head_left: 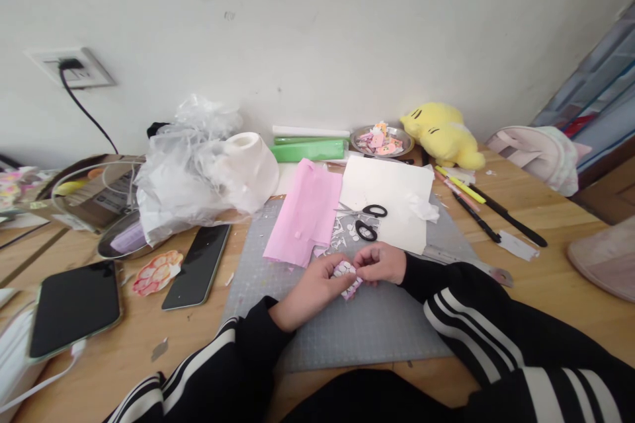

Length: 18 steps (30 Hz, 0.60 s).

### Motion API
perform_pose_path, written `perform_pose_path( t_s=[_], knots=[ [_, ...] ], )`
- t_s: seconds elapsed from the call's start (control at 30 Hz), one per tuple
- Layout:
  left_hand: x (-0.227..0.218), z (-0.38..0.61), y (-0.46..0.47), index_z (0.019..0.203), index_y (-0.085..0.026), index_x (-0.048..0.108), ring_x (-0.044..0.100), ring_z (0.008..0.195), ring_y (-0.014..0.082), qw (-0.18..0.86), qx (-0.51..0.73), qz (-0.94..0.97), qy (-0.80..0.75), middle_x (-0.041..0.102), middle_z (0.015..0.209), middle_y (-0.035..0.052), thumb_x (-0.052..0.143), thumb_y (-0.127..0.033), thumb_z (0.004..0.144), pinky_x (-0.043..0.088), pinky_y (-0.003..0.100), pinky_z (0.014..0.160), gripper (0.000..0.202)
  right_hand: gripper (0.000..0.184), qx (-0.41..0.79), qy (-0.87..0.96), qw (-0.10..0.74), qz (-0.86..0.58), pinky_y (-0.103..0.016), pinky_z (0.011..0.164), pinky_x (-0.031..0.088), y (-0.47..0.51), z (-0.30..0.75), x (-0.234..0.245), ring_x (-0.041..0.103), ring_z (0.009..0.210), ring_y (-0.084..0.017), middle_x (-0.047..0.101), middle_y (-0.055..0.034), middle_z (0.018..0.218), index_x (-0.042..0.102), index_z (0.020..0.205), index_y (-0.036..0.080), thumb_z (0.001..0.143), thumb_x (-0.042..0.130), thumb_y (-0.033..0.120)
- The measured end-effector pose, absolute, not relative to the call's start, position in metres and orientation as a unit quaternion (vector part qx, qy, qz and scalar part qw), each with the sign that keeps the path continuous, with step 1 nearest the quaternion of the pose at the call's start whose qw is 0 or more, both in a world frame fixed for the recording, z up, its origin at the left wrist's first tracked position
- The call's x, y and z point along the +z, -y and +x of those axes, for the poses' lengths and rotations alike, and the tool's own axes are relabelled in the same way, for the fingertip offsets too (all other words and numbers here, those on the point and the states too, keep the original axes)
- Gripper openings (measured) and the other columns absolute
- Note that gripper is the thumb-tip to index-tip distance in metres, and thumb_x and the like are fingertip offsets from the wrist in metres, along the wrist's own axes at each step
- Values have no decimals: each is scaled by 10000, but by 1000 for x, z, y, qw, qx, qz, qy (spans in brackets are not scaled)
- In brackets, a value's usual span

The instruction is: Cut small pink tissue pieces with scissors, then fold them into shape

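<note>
A small pink and white paper cutout (347, 275) sits between both my hands over the grey cutting mat (347, 330). My left hand (312, 291) curls around its left side, fingers closed on it. My right hand (381, 263) pinches its right edge. Black-handled scissors (368, 221) lie just beyond my hands among white paper scraps. A pink paper sheet (305, 211) and a white sheet (391, 195) lie further back on the mat.
Two phones (198, 264) (74, 307) and a flower-shaped cutout (156, 272) lie at left. A crumpled plastic bag (193, 165), green roll (307, 150), metal dish of cutouts (381, 140) and yellow plush (444, 134) line the back. Pens (489, 208) lie right.
</note>
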<state>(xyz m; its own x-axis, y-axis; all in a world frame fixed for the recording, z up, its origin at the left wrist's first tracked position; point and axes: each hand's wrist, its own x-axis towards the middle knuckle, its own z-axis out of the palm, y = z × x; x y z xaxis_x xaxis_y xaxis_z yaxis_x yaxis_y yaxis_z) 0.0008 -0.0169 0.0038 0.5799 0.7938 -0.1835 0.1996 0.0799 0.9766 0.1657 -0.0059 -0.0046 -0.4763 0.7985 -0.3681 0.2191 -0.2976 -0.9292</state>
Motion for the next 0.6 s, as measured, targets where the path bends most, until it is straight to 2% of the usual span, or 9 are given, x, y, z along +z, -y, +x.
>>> perform_pose_path(
  t_s=[0.23, 0.6],
  knots=[
    [-1, 1, 17, 703, -148, 512, 488, 551, 107, 634, 249, 619, -392, 544, 578, -21, 495, -312, 748, 360, 218, 546, 171, 64, 623, 552, 248, -496, -141, 364, 349, 8, 163, -3, 405, 373, -25, 471, 63, 421, 526, 580, 124, 544, 526, 176],
    [4, 3, 17, 729, -132, 523, 489, 556, 105, 660, 263, 583, -394, 546, 615, -9, 532, -304, 719, 378, 226, 556, 173, 185, 672, 490, 269, -486, -155, 312, 334, 1, 159, -3, 425, 311, -42, 489, 70, 379, 479, 600, 138, 550, 546, 303]
  ],
)
